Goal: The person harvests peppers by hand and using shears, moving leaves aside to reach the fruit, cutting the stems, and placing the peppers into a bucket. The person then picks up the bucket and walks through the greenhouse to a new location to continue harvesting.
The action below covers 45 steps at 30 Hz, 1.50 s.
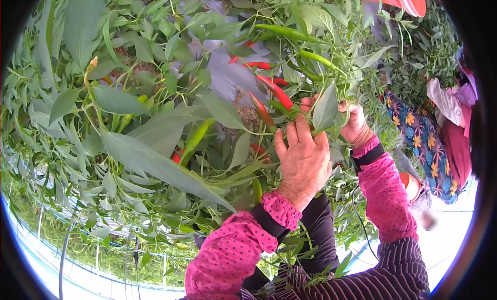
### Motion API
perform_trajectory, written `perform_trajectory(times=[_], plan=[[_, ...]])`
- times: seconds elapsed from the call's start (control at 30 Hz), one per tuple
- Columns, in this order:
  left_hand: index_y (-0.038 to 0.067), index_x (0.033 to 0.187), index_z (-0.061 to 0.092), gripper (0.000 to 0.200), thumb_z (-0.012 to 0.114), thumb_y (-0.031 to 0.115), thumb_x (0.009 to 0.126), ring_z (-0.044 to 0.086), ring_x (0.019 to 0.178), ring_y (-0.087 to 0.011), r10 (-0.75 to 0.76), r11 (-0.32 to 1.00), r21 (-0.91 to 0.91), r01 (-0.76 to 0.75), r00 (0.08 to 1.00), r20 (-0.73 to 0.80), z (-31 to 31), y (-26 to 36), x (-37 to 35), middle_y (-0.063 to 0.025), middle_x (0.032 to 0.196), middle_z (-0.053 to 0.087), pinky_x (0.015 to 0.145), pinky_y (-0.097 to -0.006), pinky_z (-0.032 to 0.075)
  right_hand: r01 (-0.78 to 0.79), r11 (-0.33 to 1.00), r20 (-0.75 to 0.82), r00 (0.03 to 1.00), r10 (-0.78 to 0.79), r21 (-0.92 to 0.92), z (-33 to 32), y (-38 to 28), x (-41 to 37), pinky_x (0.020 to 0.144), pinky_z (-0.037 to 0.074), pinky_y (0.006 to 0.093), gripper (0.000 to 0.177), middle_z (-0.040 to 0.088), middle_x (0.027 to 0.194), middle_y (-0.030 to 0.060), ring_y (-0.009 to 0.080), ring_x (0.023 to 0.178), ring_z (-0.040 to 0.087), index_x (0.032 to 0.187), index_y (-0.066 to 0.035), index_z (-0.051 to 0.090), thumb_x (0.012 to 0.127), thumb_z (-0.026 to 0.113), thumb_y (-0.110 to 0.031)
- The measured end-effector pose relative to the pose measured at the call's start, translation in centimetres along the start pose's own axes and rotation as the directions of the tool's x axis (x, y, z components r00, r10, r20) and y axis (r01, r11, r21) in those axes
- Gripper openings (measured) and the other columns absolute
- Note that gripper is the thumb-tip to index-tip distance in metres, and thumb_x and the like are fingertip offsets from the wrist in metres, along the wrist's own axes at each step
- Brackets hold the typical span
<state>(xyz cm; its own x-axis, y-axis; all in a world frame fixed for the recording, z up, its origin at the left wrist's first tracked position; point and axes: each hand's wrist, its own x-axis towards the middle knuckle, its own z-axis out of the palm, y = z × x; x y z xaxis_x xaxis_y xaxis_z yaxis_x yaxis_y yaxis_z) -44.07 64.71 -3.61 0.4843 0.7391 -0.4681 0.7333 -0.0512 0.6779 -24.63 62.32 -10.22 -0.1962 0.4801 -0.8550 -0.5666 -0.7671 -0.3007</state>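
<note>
My left hand [305, 163] reaches up among the chili plants, palm down, with bent fingers close together at the stem end of a red chili pepper [277, 93]. What its fingertips grip is hidden by foliage. Just right of it, my right hand [354, 124] has curled fingers partly behind a broad green leaf [325, 108]; whatever they pinch cannot be seen. Beside the left fingertips hangs an orange-red chili pepper [261, 111]. Long green chili peppers [290, 33] hang above both hands, and another green chili pepper [196, 137] lies to the left.
Dense foliage surrounds my hands, with grey plastic mulch [228, 72] beneath it. At the top right is a red container [401, 0]. Flowered cloth [422, 139] and a red bucket [410, 186] are on the right. A thin pole [63, 258] stands at lower left.
</note>
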Motion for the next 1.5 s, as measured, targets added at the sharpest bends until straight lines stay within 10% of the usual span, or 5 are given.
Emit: perform_trajectory(times=[0.9, 1.03, 1.17, 1.33, 1.5], plan=[[0.007, 0.075, 0.062, 0.016, 0.065, 0.014, 0.062, 0.049, 0.090, -0.0238, 0.084, 0.994, -0.049, -0.094, 0.981, -0.174, 0.9, -1.2, -0.8, -0.0075, 0.093, 0.049, 0.091, -0.0463, 0.028, 0.103, 0.908, 0.092, 0.993, -0.072, -0.407, 0.1, 1.6, -4.5, 0.100, 0.038, 0.0352, 0.052, 0.048, 0.127, 0.0092, 0.0212, 0.119, 0.044, 0.128, -0.006, 0.045, 0.082, 0.066, -0.017], [0.008, 0.079, 0.063, 0.018, 0.065, 0.014, 0.062, 0.049, 0.086, -0.0226, 0.065, 0.996, -0.047, -0.072, 0.990, -0.128, 0.9, -1.6, 0.4, -0.0053, 0.088, 0.049, 0.088, -0.0448, 0.031, 0.345, -0.530, 0.482, 0.865, -0.141, -0.774, -1.8, -0.3, -7.0, 0.083, 0.045, 0.0361, 0.038, 0.057, 0.109, 0.0095, 0.0254, 0.097, 0.056, 0.113, -0.004, 0.056, 0.076, 0.062, -0.004], [0.009, 0.080, 0.064, 0.023, 0.068, 0.014, 0.058, 0.051, 0.086, -0.0226, 0.054, 0.994, -0.091, -0.064, 0.992, -0.114, 1.6, -1.5, 1.0, -0.0046, 0.090, 0.050, 0.087, -0.0437, 0.032, 0.343, -0.856, 0.577, 0.814, 0.066, -0.387, 3.4, -3.0, -6.8, 0.073, 0.047, 0.0380, 0.036, 0.058, 0.095, 0.0097, 0.0258, 0.085, 0.058, 0.102, -0.003, 0.060, 0.066, 0.062, -0.001], [0.009, 0.083, 0.063, 0.033, 0.074, 0.016, 0.052, 0.051, 0.088, -0.0236, 0.063, 0.986, -0.150, -0.074, 0.995, -0.081, 1.4, -0.4, 1.0, -0.0048, 0.091, 0.050, 0.088, -0.0433, 0.032, 0.412, -0.800, 0.651, 0.758, 0.036, -0.436, 3.7, -4.7, -6.7, 0.065, 0.046, 0.0321, 0.015, 0.056, 0.082, 0.0075, 0.0204, 0.074, 0.055, 0.085, -0.002, 0.062, 0.072, 0.057, -0.008], [0.009, 0.074, 0.064, 0.008, 0.059, 0.014, 0.070, 0.051, 0.084, -0.0247, 0.025, 0.996, -0.083, -0.038, 0.988, -0.154, 2.8, -1.7, 1.5, -0.0058, 0.088, 0.051, 0.087, -0.0471, 0.035, -0.204, 0.696, -0.336, 0.940, -0.057, -0.688, 6.4, -8.6, -9.3, 0.047, 0.033, 0.0206, 0.018, 0.047, 0.061, 0.0006, 0.0058, 0.050, 0.038, 0.075, -0.002, 0.056, 0.083, 0.054, -0.019]])
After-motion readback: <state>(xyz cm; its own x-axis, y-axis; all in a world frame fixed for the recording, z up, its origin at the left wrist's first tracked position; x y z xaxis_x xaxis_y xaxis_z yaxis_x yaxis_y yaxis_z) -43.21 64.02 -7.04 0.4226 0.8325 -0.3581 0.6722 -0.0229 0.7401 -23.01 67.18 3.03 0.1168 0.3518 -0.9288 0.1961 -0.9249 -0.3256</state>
